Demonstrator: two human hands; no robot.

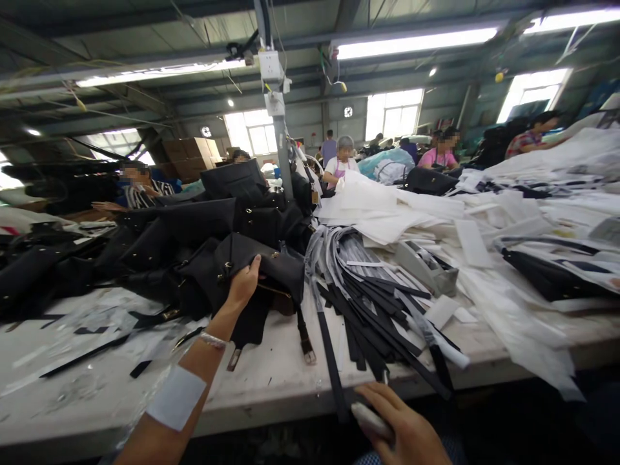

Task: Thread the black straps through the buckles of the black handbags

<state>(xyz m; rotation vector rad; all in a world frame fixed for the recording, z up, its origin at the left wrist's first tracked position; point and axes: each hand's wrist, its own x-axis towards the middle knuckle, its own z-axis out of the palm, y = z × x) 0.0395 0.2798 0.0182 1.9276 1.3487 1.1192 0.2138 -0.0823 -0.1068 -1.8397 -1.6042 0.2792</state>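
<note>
My left hand (pixel 243 284) reaches out over the white table (pixel 271 381) and grips the flap of a black leather bag (pixel 271 268) in a heap of black bags; its fingers are curled over the bag's edge. A thin bracelet and a white patch sit on that forearm. My right hand (pixel 404 426) is low at the table's front edge, fingers closed round a small pale roll (pixel 371 420) I cannot name. It lies just below a fan of black straps (pixel 378 310) spread on the table.
White wrapping sheets and plastic bags (pixel 484 226) cover the right half of the table. A grey post (pixel 283 148) with sockets rises behind the bags. Several other people work at benches farther back. Loose strap pieces lie at the left.
</note>
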